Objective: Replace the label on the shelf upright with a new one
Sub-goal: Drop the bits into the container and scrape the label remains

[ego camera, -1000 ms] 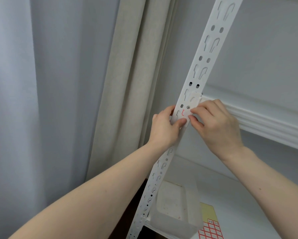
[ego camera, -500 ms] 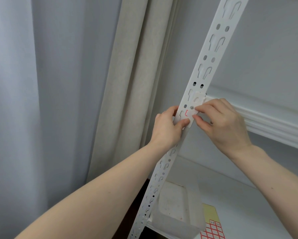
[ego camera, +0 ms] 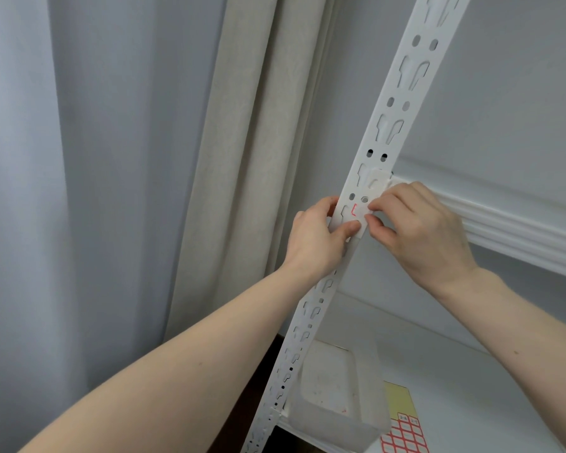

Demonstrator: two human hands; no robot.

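Both hands up on the white slotted shelf upright [ego camera: 402, 93], which runs tilted in the head view from bottom centre to top right.

The label [ego camera: 357, 212] sits on the face of the upright, about mid-height in frame, just below a pair of round holes. It is white or translucent with a red mark on it, covering part of a keyhole slot. Its lower edge reaches the upright's right edge near the fingertips.

Left hand [ego camera: 314, 238]: fingers wrapped round the upright's left edge from behind, thumb laid across the front face, pressing on the lower part of the label. So it grips the upright and pins the label.

Right hand [ego camera: 419, 230]: fingers curled, thumb and forefinger tips meeting at the label's right edge, pinching it. Cannot tell whether that edge is lifted off the metal or flat against it.

Just above the label there is a white square clip [ego camera: 378, 181] on the upright where the upper shelf beam [ego camera: 520, 233] joins.

Below, on the lower shelf board [ego camera: 455, 371]: a clear plastic bin [ego camera: 337, 393] right beside the upright's foot, and a sheet of red-bordered stickers [ego camera: 404, 436] on a yellow backing just right of the bin, partly hidden by it.

Background left: beige curtain [ego camera: 258, 142] and grey curtain [ego camera: 79, 191]
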